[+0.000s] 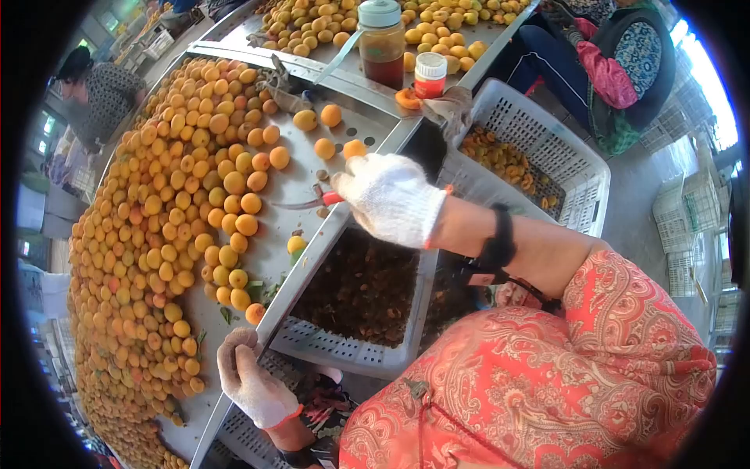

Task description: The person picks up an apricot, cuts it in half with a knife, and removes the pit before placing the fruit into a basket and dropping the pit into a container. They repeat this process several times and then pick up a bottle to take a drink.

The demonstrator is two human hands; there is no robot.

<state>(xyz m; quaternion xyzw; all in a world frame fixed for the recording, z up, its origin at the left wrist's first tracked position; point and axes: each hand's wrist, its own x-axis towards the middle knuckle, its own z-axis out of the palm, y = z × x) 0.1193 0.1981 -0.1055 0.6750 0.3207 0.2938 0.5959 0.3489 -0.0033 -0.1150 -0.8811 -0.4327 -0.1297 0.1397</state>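
Note:
My right hand [391, 195], in a white knit glove, is closed around the red handle of a small curved knife [301, 205]. Its blade points left over the metal tabletop. Just beyond those fingers lies an orange apricot [355, 148]. Lower down, my gloved left hand [256, 384] is at the table's raised edge with its fingers bent together and brown-stained fingertips; I cannot tell what, if anything, is in them. Close above it lies another apricot [255, 313]. A large heap of apricots [156, 227] spreads over the table [301, 168].
Against the table edge stands a crate [375, 356] of dark scraps. Farther right, another crate [574, 184] holds cut apricot pieces. A lidded jar [381, 48] and a red-and-white bottle [430, 76] stand on the divider. People sit at the far left and upper right.

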